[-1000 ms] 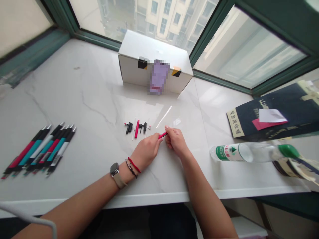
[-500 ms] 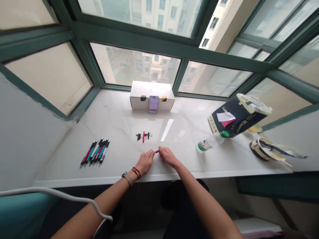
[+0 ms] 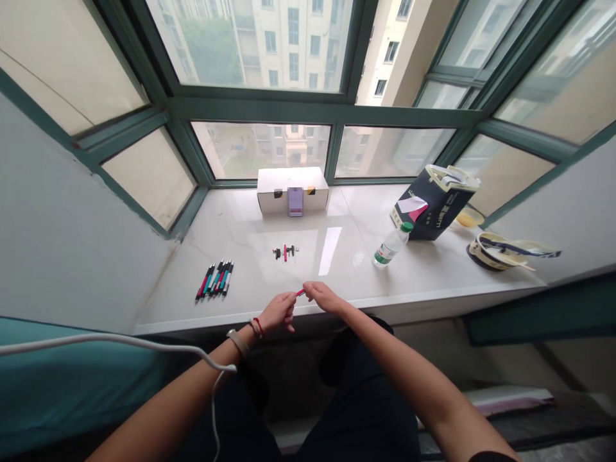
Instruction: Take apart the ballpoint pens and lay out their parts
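While left grip (image 3: 280,310) and right grip (image 3: 323,296) pinch a pen-piece (image 3: 300,292), they've neared the counter-edge (image 3: 385,300).

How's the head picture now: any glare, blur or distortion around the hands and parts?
Head view: a bright glare streak on the white countertop, right of the small parts; wide-angle stretching towards the edges; no heavy blur, but the pink piece between left hand and right hand is too small for detail.

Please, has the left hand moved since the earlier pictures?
Yes. Judged against the counter's front edge, the left hand has come toward the person: in view it now overlaps that edge, while earlier it appeared farther in, over the top.
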`<state>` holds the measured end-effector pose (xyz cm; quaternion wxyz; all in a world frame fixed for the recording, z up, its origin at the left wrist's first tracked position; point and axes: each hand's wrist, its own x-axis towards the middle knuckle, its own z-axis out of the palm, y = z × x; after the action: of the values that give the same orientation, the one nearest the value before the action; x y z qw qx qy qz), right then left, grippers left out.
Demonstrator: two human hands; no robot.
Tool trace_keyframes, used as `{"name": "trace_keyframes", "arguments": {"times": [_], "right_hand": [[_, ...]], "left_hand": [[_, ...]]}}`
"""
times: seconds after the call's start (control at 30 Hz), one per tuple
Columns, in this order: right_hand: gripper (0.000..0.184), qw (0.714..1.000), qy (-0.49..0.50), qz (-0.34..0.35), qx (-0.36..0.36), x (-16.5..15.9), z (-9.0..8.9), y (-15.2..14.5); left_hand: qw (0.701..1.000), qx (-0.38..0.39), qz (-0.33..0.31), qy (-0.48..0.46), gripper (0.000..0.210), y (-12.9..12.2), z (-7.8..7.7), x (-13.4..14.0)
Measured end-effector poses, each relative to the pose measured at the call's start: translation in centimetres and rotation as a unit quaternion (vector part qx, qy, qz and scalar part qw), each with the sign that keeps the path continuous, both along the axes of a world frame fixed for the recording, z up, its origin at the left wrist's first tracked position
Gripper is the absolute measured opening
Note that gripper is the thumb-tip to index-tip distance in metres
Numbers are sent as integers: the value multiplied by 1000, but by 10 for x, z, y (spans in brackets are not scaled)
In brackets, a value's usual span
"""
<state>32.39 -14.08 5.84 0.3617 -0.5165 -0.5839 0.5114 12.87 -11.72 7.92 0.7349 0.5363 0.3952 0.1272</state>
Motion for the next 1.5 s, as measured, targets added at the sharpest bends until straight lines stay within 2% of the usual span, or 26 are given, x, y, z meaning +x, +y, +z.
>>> {"name": "trace_keyframes", "arguments": {"times": [0.03, 0.1, 0.13, 0.2, 0.3, 0.43, 0.53, 0.6, 0.73, 0.9, 0.97, 1.07, 1.13, 1.2, 1.27, 1.33, 1.4, 1.43, 1.5], "right_hand": [[49, 1000, 6, -8, -2, -2, -1, -1], [48, 999, 12, -32, -17, -9, -6, -1], [48, 998, 11, -47, -30, -13, -8, -1], [49, 995, 20, -82, -62, -22, -14, 2], [45, 980, 90, -114, -136, -31, -20, 8], [37, 939, 195, -95, -267, -29, -22, 18], [36, 929, 199, -97, -297, -25, -20, 22], [38, 933, 176, -102, -296, -25, -20, 23], [42, 945, 140, -86, -283, -26, -24, 22], [46, 969, 135, -73, -194, -25, -31, 20], [48, 976, 131, -64, -164, -24, -31, 20], [48, 981, 121, -68, -132, -22, -29, 21], [48, 985, 117, -58, -117, -21, -27, 22], [48, 988, 111, -41, -103, -19, -26, 23], [48, 991, 102, -28, -87, -16, -24, 23], [47, 993, 93, -14, -73, -13, -24, 23], [45, 995, 82, -6, -60, -10, -24, 23], [44, 996, 73, -5, -54, -8, -24, 23], [42, 998, 46, -10, -39, -6, -25, 24]], "left_hand": [[994, 98, -7, 37, 39, 2, -2, -2], [951, 289, -33, 103, 38, 10, -9, -7], [922, 362, -49, 130, 36, 14, -14, -9], [872, 452, -77, 171, 34, 22, -22, -13], [822, 510, -112, 226, 32, 32, -32, -16], [762, 562, -137, 292, 33, 35, -36, -13], [728, 594, -137, 313, 30, 31, -38, -9], [723, 595, -145, 320, 31, 27, -41, -6], [742, 549, -159, 350, 32, 23, -49, -6], [785, 507, -146, 324, 33, 31, -48, -10], [814, 493, -125, 281, 35, 34, -46, -11], [876, 438, -74, 187, 40, 36, -42, -9], [929, 344, -47, 130, 43, 34, -42, -7], [976, 200, -35, 77, 42, 30, -42, -4], [998, 60, -28, 24, 41, 27, -42, -2], [999, -26, -37, -14, 41, 26, -41, -2], [998, -36, -55, -16, 41, 28, -38, -3], [998, -8, -61, -2, 40, 31, -37, -4], [992, 98, -63, 42, 39, 38, -34, -6]]}}
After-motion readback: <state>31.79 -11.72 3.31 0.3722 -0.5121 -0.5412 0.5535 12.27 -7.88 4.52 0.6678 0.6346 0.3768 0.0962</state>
